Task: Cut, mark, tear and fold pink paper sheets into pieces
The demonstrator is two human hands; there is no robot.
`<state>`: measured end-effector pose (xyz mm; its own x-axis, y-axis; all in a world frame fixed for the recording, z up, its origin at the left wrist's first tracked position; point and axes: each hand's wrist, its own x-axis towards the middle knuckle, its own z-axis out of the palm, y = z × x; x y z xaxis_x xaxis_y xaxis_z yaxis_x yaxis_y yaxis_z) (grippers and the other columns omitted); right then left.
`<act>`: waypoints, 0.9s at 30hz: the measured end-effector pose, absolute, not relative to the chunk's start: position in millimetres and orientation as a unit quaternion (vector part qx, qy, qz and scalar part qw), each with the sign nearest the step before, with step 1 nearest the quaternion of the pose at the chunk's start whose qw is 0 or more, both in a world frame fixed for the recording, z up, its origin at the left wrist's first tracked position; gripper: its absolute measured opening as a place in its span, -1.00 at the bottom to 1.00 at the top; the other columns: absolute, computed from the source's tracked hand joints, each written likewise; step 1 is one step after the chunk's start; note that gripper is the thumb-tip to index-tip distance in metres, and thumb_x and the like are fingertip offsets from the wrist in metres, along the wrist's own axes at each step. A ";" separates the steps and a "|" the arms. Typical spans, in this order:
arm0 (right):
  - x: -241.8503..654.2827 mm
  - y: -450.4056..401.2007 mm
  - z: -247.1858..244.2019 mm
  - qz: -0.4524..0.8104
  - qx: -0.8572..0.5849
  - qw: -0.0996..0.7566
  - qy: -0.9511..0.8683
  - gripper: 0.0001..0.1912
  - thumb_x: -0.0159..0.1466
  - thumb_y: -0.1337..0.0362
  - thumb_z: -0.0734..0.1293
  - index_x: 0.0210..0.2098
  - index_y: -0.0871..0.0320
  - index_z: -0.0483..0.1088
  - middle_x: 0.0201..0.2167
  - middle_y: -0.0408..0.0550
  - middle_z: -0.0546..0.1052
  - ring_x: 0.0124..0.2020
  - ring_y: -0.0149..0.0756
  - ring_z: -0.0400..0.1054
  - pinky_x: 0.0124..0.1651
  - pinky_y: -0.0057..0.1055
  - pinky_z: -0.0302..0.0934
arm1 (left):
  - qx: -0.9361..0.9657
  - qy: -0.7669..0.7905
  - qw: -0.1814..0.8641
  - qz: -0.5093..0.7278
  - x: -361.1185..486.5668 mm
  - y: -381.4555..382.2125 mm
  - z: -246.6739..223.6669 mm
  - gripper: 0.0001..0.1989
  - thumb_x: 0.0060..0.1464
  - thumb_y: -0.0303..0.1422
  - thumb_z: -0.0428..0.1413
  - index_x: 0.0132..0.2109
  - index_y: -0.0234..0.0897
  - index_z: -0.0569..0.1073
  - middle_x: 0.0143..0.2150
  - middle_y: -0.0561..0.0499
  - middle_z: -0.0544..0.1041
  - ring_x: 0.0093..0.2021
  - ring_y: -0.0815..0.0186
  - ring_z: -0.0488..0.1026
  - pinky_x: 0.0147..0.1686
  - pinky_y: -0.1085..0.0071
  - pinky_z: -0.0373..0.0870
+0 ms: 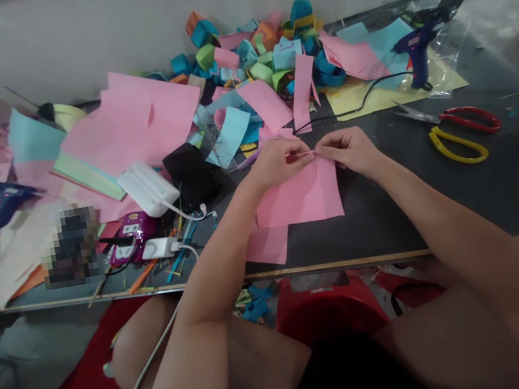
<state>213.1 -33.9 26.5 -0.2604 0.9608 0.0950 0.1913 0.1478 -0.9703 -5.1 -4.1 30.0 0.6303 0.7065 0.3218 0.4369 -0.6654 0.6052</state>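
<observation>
My left hand (pixel 278 160) and my right hand (pixel 350 147) meet at the upper edge of a pink sheet of paper (pixel 298 201). Thumbs and fingers of both are pinched together on it, fingertips nearly touching. A vertical crease line runs down the sheet near its right side. Beneath its lower left corner another pink paper piece (pixel 271 246) sticks out. Just past my hands lie pink paper strips (pixel 303 93), and a purple pen-like stick (pixel 251 158) shows beside my left hand, partly hidden.
To the right are scissors (pixel 457 128) with red and yellow handles and a blue glue gun (pixel 417 55), its cord trailing toward my hands. Folded paper pieces (pixel 261 55) are heaped at the back. A black phone (pixel 191 176), white power bank (pixel 147 188) and pink sheets (pixel 128 123) lie left.
</observation>
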 end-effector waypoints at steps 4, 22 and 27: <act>212.1 -33.1 25.5 0.456 -0.455 0.417 -0.641 -0.58 0.10 -0.07 0.54 -0.40 0.19 0.57 -0.60 -0.14 0.44 -0.63 -0.46 0.19 -0.58 -0.40 0.04 | 0.866 0.346 0.198 0.303 -2.3 -4.0 27.2 -0.78 0.29 -0.20 0.21 -0.27 -0.20 0.60 -0.34 0.02 0.63 -0.31 0.31 0.53 0.01 0.22 0.37; 209.7 -32.5 20.2 0.432 -0.468 0.445 -0.629 -0.69 0.08 0.01 0.55 -0.47 0.14 0.59 -0.54 -0.12 0.53 -0.51 -0.41 0.27 -0.44 -0.40 0.14 | 0.857 0.366 0.203 0.299 3.5 -13.1 33.3 -0.90 0.27 -0.33 0.16 -0.26 -0.19 0.48 -0.29 0.03 0.59 -0.23 0.26 0.49 0.12 0.15 0.31; 206.7 -32.7 19.8 0.461 -0.455 0.474 -0.596 -0.64 0.04 -0.04 0.58 -0.48 0.13 0.57 -0.53 -0.14 0.52 -0.51 -0.42 0.28 -0.44 -0.40 0.18 | 0.854 0.354 0.198 0.325 3.8 -12.3 32.8 -0.88 0.29 -0.31 0.17 -0.26 -0.19 0.48 -0.30 0.05 0.59 -0.20 0.27 0.51 0.10 0.17 0.33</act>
<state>206.7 -32.7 19.8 -0.1366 0.9798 0.1462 0.1055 0.1612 -0.9813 3.8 -12.3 32.8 0.5382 0.7337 0.4147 0.4770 -0.6708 0.5679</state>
